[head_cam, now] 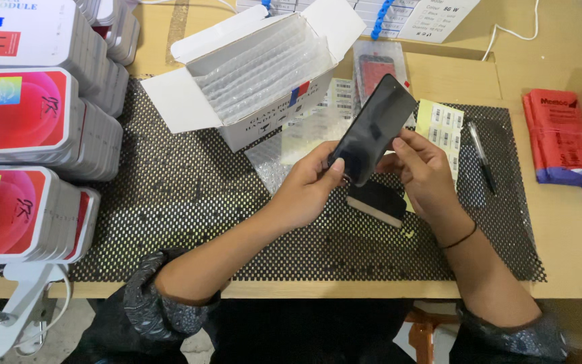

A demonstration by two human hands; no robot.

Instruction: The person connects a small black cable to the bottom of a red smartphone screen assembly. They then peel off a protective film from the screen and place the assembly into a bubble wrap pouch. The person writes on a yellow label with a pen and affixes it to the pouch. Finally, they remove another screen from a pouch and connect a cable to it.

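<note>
One dark phone screen panel (pixel 374 128) is held tilted above a black perforated mat (pixel 190 202), between the two hands. One open white cardboard box (pixel 257 74) lined with bubble wrap is seen just beyond the left hand (pixel 310 187), and three stacks of flat white boxes with red and multicoloured faces (pixel 28 135) are piled well to the left of that hand. One black pen (pixel 481 156) lies just to the right of the right hand (pixel 422 172), and one sheet of barcode stickers (pixel 444 128) lies just beyond that hand, beside the pen. One stack of red packets (pixel 559 135) is placed well to the right of the right hand. One small black pad with a pale edge (pixel 376 201) rests on the mat directly below the panel, between the two wrists. One clear bag with a dark part inside (pixel 377 64) is seen beyond the panel's upper end.

The left hand is closed on the lower left edge of the panel, the thumb pressed on its face and the fingers curled behind. The right hand is loosely curled, its thumb and fingertips touching the panel's right edge near the lower end. A thin black band (pixel 459 238) is worn on the right wrist.
</note>
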